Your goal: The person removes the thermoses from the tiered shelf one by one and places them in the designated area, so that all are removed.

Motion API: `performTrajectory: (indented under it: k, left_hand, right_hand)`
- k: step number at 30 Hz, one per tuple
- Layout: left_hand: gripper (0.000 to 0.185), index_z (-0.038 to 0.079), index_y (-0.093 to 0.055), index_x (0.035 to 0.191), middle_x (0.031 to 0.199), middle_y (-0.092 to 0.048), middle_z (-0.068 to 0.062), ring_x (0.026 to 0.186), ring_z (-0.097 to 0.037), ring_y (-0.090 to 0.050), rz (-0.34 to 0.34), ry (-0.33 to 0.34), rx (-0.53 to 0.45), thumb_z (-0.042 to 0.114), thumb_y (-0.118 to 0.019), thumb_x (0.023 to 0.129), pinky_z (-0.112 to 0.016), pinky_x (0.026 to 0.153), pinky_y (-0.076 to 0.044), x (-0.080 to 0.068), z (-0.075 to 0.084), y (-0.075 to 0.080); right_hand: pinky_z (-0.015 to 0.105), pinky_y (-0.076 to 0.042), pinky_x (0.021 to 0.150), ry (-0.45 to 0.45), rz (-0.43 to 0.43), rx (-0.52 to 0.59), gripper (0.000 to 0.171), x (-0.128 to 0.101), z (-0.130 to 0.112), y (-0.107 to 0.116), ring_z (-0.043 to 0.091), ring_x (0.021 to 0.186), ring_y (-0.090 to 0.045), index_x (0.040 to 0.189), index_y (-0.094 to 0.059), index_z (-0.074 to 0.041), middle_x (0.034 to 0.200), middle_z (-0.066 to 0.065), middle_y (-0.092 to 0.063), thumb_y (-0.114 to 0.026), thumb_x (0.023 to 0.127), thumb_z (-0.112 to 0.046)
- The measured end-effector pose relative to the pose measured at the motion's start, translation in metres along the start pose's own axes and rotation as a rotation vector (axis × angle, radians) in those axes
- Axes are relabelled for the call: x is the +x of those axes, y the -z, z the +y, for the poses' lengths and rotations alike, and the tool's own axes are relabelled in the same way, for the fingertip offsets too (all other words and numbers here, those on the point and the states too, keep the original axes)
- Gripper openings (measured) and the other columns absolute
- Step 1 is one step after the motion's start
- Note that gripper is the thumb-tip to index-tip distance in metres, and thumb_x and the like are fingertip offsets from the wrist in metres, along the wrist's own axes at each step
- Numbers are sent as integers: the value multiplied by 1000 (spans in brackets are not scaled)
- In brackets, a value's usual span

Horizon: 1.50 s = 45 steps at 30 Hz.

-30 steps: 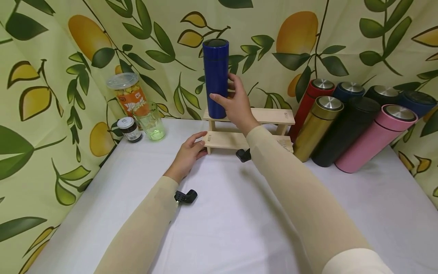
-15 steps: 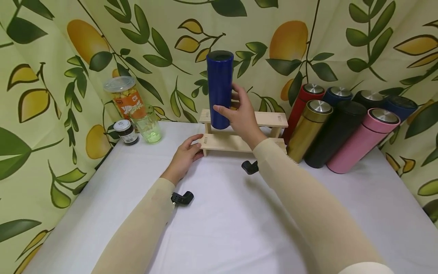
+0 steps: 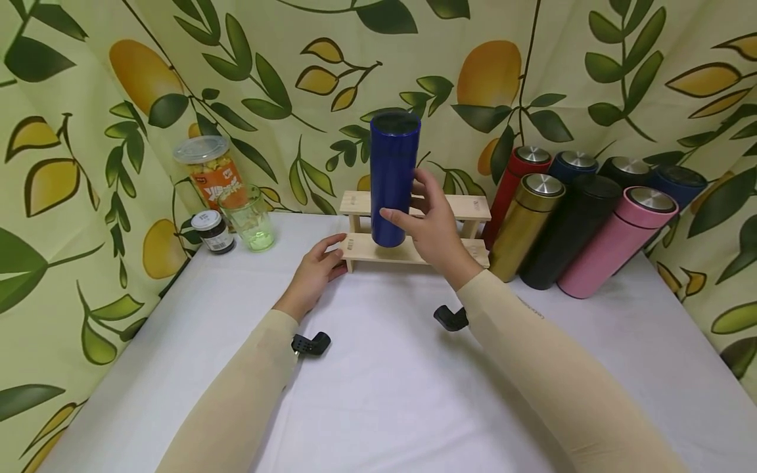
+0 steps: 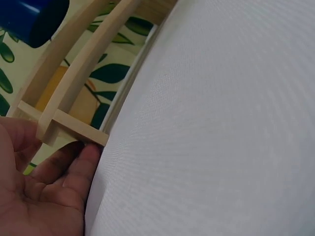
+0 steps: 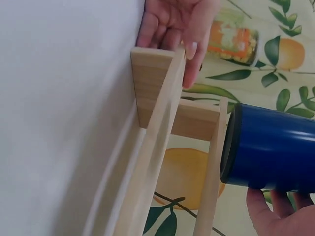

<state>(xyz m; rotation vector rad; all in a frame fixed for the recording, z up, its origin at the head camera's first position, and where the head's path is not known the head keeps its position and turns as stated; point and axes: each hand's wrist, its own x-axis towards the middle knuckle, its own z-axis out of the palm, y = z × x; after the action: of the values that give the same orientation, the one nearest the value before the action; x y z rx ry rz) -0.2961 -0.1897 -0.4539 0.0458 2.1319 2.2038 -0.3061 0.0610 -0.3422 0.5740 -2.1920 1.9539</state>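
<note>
My right hand grips a dark blue thermos bottle near its lower half, thumb on the front and fingers round the right side. Upright, the bottle is in front of the upper tier of a two-tier wooden stand; in the right wrist view its dark base shows close to the upper board, and it looks held above the lower one. My left hand holds the left end of the lower tier. In the left wrist view, fingers of that hand touch the leg beneath the board.
Right of the stand is a group of thermos bottles: red, gold, black, pink and others behind. At the left are a snack tub, a small dark jar and a green-tinted glass. A patterned curtain hangs behind.
My right hand has brought the blue bottle from the upper tier forward and down, to over the lower tier. My left hand stays on the stand's left end. The head view has shifted slightly.
</note>
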Motion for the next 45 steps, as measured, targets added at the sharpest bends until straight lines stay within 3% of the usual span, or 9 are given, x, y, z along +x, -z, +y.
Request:
performTrajectory:
  k: [18, 27, 30, 35, 45]
  left_hand:
    - [46, 14, -49, 164, 162, -47, -23, 142, -34, -55, -4, -3, 2, 15, -50, 118, -38, 110, -53, -1, -1, 1]
    - [46, 15, -49, 164, 164, -45, -21, 143, -32, -54, 8, 14, 8, 15, -50, 118, -39, 111, -52, -3, -1, 1]
    - [46, 15, -49, 164, 164, -45, -21, 143, -32, -54, 8, 17, 3, 15, -50, 118, -39, 111, -52, -3, 0, 0]
    - [46, 16, -50, 164, 165, -45, -21, 144, -32, -54, 11, 18, 11, 16, -50, 118, -40, 112, -52, -3, 1, 0]
    - [47, 16, -49, 165, 164, -45, -22, 144, -33, -53, 9, 21, 8, 16, -50, 118, -41, 113, -51, -2, 2, -2]
  right_hand:
    - [56, -47, 117, 0, 29, 9, 76, -72, 17, 51, 33, 137, -57, 163, -41, -15, 155, 11, -52, -82, 100, -7]
    - [52, -47, 118, -70, 61, -75, 78, -99, 14, 82, 32, 141, -54, 166, -37, -18, 155, 10, -52, -81, 102, -12]
    - [43, -49, 115, -77, 85, -103, 79, -107, 13, 93, 31, 140, -54, 167, -37, -20, 154, 10, -52, -82, 101, -12]
    - [24, -50, 106, -71, 122, -58, 76, -118, 16, 109, 26, 135, -55, 164, -40, -20, 151, 11, -52, -81, 101, -7]
    - [14, -51, 98, -83, 193, -127, 76, -136, 19, 149, 21, 130, -55, 165, -40, -23, 149, 14, -51, -80, 102, -6]
